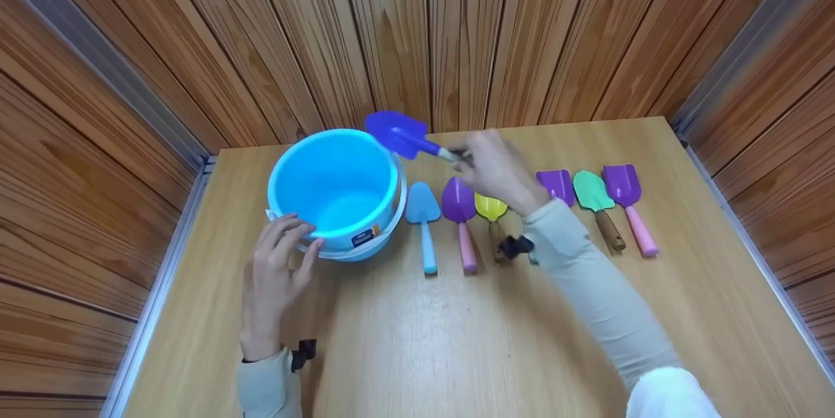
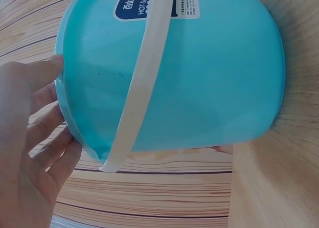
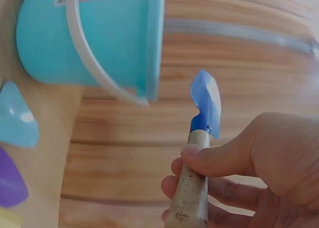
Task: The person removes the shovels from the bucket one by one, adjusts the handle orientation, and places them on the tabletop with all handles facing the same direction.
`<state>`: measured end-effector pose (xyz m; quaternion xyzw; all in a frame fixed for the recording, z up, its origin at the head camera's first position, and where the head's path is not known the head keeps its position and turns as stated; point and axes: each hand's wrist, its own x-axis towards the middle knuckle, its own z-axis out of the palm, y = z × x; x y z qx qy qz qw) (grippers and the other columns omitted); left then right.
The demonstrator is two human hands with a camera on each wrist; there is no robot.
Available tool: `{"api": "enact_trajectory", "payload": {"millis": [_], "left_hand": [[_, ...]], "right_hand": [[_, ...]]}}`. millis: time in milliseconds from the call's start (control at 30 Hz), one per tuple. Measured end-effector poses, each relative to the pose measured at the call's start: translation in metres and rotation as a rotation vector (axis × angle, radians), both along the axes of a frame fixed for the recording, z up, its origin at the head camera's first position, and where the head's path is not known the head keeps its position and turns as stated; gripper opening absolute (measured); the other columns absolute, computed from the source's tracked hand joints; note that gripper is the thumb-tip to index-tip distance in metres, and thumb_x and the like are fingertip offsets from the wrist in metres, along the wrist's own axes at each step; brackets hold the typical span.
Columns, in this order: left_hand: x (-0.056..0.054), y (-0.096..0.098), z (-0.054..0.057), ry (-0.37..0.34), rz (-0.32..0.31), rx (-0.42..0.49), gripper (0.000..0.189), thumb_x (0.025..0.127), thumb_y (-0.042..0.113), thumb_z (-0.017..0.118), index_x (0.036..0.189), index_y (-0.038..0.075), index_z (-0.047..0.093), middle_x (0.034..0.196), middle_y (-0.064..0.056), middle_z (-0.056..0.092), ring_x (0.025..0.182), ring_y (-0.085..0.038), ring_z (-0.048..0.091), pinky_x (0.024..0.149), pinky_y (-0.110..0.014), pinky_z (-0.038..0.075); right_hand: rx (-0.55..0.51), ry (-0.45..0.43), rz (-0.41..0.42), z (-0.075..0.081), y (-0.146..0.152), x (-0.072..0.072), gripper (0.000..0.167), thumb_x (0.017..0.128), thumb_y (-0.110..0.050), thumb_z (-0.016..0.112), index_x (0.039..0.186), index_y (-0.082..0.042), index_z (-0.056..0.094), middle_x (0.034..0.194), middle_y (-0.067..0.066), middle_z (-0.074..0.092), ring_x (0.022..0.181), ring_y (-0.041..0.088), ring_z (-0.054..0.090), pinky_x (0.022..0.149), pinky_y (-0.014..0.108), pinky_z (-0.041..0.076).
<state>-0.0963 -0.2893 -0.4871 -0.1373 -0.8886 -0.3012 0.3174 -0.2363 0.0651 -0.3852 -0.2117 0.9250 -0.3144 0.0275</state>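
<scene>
A light-blue bucket (image 1: 336, 203) with a white handle (image 2: 142, 83) stands upright on the left part of the table. My left hand (image 1: 277, 274) holds the bucket's near-left rim, fingertips over the edge and thumb on the outer side. Raised at the right of the bucket, my right hand (image 1: 492, 167) grips a blue hand trowel (image 1: 398, 133) by its pale wooden handle (image 3: 191, 193). In the head view the trowel's blade overlaps the bucket's back-right rim. The right wrist view shows the blade beyond the rim, with thumb and fingers wrapped around the handle.
Right of the bucket lies a row of toy trowels and shovels: light blue (image 1: 423, 204), purple with pink handle (image 1: 458, 199), yellow (image 1: 490, 207), partly hidden purple (image 1: 556, 184), green (image 1: 592, 190), and purple (image 1: 623, 184). Wood-patterned panels (image 1: 391, 33) enclose the table (image 1: 417, 353).
</scene>
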Motion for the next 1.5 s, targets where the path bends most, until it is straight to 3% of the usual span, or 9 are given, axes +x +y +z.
{"api": "enact_trajectory", "payload": {"millis": [67, 267, 467, 633, 967, 1233, 1400, 1500], "left_hand": [[0.0, 0.001, 0.0, -0.011, -0.003, 0.003, 0.028, 0.094, 0.016, 0.085, 0.119, 0.006, 0.078, 0.124, -0.009, 0.074, 0.131, -0.029, 0.066, 0.109, -0.049, 0.056], [-0.002, 0.005, 0.0, 0.015, -0.005, 0.001, 0.028, 0.093, 0.016, 0.086, 0.118, 0.007, 0.078, 0.122, -0.009, 0.075, 0.129, -0.029, 0.067, 0.109, -0.048, 0.056], [-0.006, 0.008, -0.002, 0.046, -0.025, 0.005, 0.028, 0.092, 0.015, 0.086, 0.118, 0.008, 0.079, 0.121, -0.008, 0.076, 0.127, -0.029, 0.068, 0.108, -0.048, 0.057], [-0.004, 0.01, -0.006, 0.034, -0.034, 0.007, 0.028, 0.094, 0.019, 0.085, 0.119, 0.01, 0.079, 0.123, -0.008, 0.075, 0.125, -0.028, 0.069, 0.11, -0.042, 0.057], [-0.005, 0.007, -0.004, 0.027, -0.022, 0.016, 0.029, 0.094, 0.02, 0.085, 0.121, 0.013, 0.079, 0.128, -0.005, 0.075, 0.127, -0.03, 0.069, 0.114, -0.026, 0.049], [-0.001, 0.007, -0.005, 0.047, -0.024, 0.022, 0.03, 0.09, 0.013, 0.087, 0.12, 0.012, 0.08, 0.123, -0.007, 0.076, 0.124, -0.029, 0.069, 0.115, -0.018, 0.045], [-0.003, 0.007, -0.003, 0.065, -0.044, 0.005, 0.03, 0.089, 0.008, 0.087, 0.118, 0.007, 0.079, 0.12, -0.013, 0.076, 0.125, -0.032, 0.069, 0.117, -0.017, 0.041], [-0.007, 0.007, -0.002, 0.072, -0.056, 0.006, 0.03, 0.088, 0.006, 0.087, 0.117, 0.006, 0.079, 0.12, -0.013, 0.076, 0.125, -0.033, 0.068, 0.118, -0.017, 0.041]], "right_hand": [[-0.039, -0.028, -0.06, -0.005, 0.02, 0.003, 0.029, 0.102, -0.009, 0.073, 0.13, -0.005, 0.076, 0.114, 0.016, 0.08, 0.082, 0.023, 0.073, 0.061, 0.031, 0.056], [-0.073, 0.033, -0.187, -0.031, 0.08, 0.007, 0.031, 0.099, -0.008, 0.076, 0.129, -0.003, 0.076, 0.112, 0.017, 0.08, 0.097, 0.032, 0.077, 0.072, 0.039, 0.061], [-0.151, 0.003, -0.282, -0.058, 0.132, 0.017, 0.032, 0.102, -0.009, 0.072, 0.133, -0.001, 0.074, 0.117, 0.023, 0.077, 0.095, 0.034, 0.073, 0.063, 0.023, 0.056], [-0.159, -0.081, -0.383, -0.076, 0.167, 0.032, 0.038, 0.105, -0.014, 0.07, 0.141, -0.005, 0.069, 0.129, 0.023, 0.072, 0.105, 0.035, 0.066, 0.067, 0.021, 0.055], [-0.183, -0.138, -0.486, -0.101, 0.198, 0.034, 0.043, 0.105, -0.021, 0.071, 0.145, -0.008, 0.066, 0.134, 0.021, 0.071, 0.107, 0.033, 0.065, 0.066, 0.02, 0.052], [-0.163, -0.144, -0.587, -0.107, 0.218, 0.033, 0.045, 0.107, -0.026, 0.068, 0.147, -0.008, 0.065, 0.133, 0.022, 0.066, 0.106, 0.031, 0.058, 0.066, 0.023, 0.049], [-0.15, -0.126, -0.626, -0.11, 0.237, 0.035, 0.044, 0.107, -0.026, 0.066, 0.146, -0.006, 0.065, 0.128, 0.024, 0.067, 0.1, 0.029, 0.057, 0.06, 0.025, 0.048], [-0.164, -0.155, -0.667, -0.112, 0.247, 0.036, 0.044, 0.109, -0.025, 0.062, 0.149, -0.006, 0.062, 0.132, 0.025, 0.067, 0.104, 0.03, 0.057, 0.064, 0.025, 0.048]]}}
